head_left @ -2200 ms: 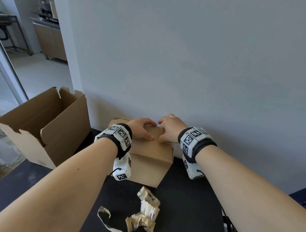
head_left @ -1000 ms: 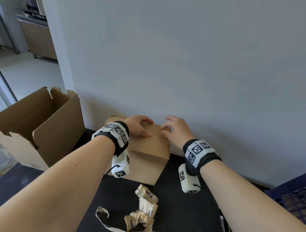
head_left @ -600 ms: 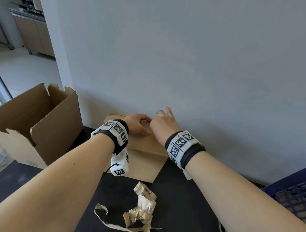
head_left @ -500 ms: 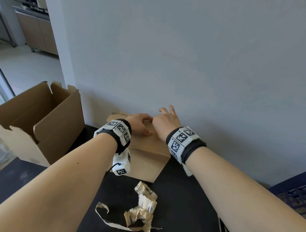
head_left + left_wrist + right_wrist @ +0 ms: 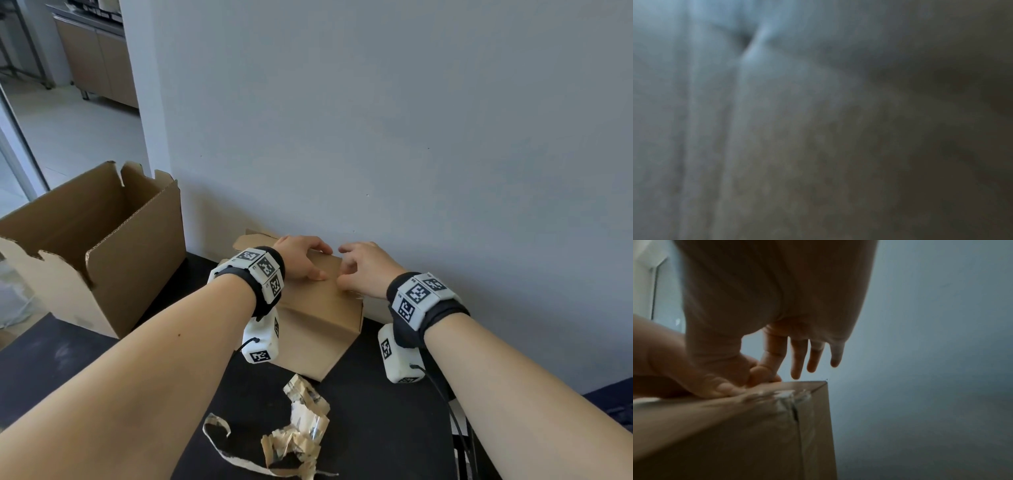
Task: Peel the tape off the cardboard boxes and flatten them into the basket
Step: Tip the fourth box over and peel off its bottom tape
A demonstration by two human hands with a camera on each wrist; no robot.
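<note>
A small closed cardboard box (image 5: 318, 308) sits on the black tabletop (image 5: 376, 411), at its far edge right by the grey wall (image 5: 411, 137), and both hands are on its top face. The left hand (image 5: 299, 257) lies over the top's far left part, fingers curled down over the far edge and thumb pressed flat on the cardboard, so it grips the box. The right hand (image 5: 364, 270) is at the top's right end; in the right wrist view its thumb and forefinger (image 5: 766, 363) meet in a pinch at the top edge, just beside a wrinkled strip of clear tape (image 5: 785, 395) that runs over the corner and down the side seam. Whether the pinch actually has the tape's end or only touches the cardboard is hard to tell. The other three fingers hang straight and free above the box. The left wrist view is a grey-brown blur and shows nothing clearly. To the left stands a larger open cardboard box (image 5: 102, 246), flaps up, well apart from the small one. On the near part of the tabletop lies a crumpled wad of peeled tape (image 5: 298, 428) with torn paper stuck to it. A dark blue object shows at the right edge of the head view, too cut off to identify.
</note>
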